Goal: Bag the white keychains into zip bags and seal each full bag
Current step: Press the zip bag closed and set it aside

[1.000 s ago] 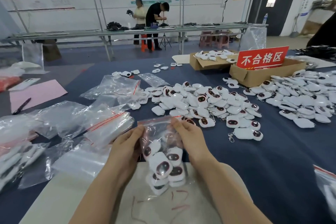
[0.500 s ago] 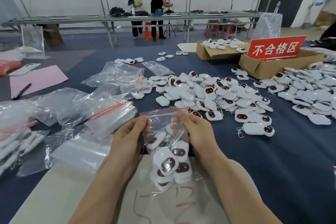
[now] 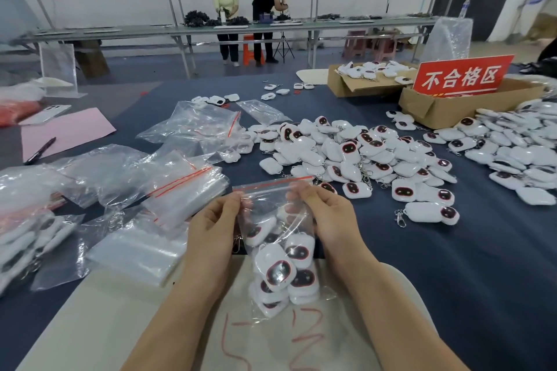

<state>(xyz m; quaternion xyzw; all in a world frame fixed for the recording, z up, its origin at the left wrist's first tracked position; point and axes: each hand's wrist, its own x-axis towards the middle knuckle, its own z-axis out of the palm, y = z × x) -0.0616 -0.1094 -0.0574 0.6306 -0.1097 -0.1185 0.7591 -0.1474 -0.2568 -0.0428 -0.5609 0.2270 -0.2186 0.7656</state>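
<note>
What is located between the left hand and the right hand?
In the head view, the zip bag of white keychains hangs between the left hand and the right hand, which pinch its top corners.

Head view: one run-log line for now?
step: sealing | left hand: pinches zip bag top | right hand: pinches bag top | bag: holds keychains | loose keychains: piled beyond

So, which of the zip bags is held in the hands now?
The zip bag of white keychains at centre front: the left hand and right hand pinch its red-striped top. The other bags lie on the table.
</note>
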